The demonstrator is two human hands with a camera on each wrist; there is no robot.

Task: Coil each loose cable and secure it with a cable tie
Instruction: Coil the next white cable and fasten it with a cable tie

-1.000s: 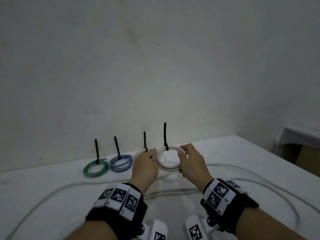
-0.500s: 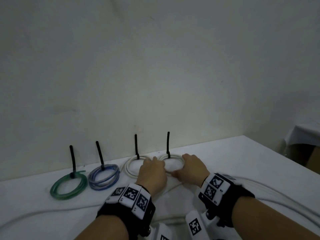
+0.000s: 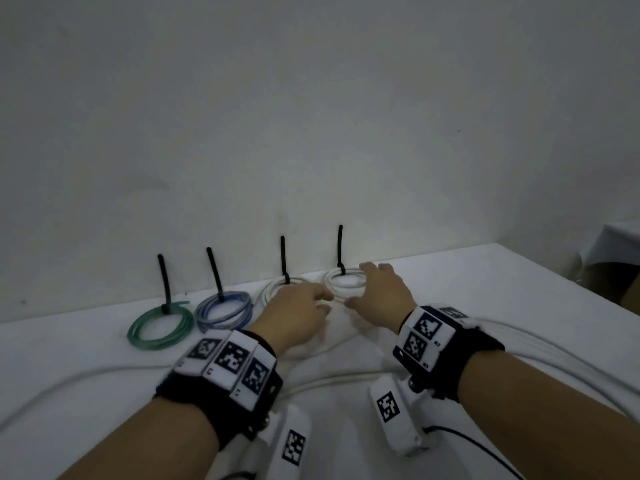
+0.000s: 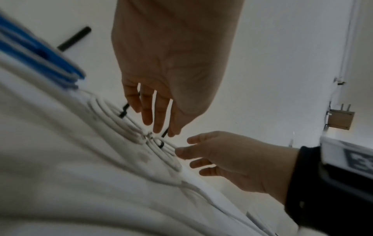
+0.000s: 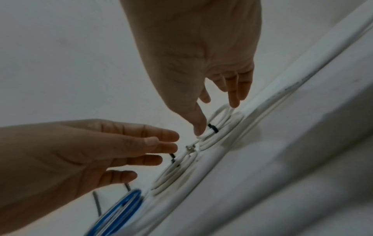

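Note:
Four tied coils lie in a row along the wall, each with a black cable tie standing up: green coil (image 3: 159, 329), blue coil (image 3: 225, 308), a white coil (image 3: 273, 289) and the rightmost white coil (image 3: 346, 282). My left hand (image 3: 311, 301) hovers with straight fingers over the gap between the two white coils and holds nothing. My right hand (image 3: 372, 285) is spread over the rightmost white coil (image 5: 224, 124); its thumb and a fingertip touch the coil's rim. The rightmost coil's black tie (image 5: 213, 128) shows beside my thumb.
Long loose white cables (image 3: 346, 377) run across the white table (image 3: 69, 368) under and between my wrists, with more sweeping round on the right (image 3: 554, 344). The wall stands right behind the coils. A cloth-covered table (image 3: 620, 244) is at the far right.
Both hands carried the tied white coil back and laid it down beside the other white coil. They have since let go and opened over it.

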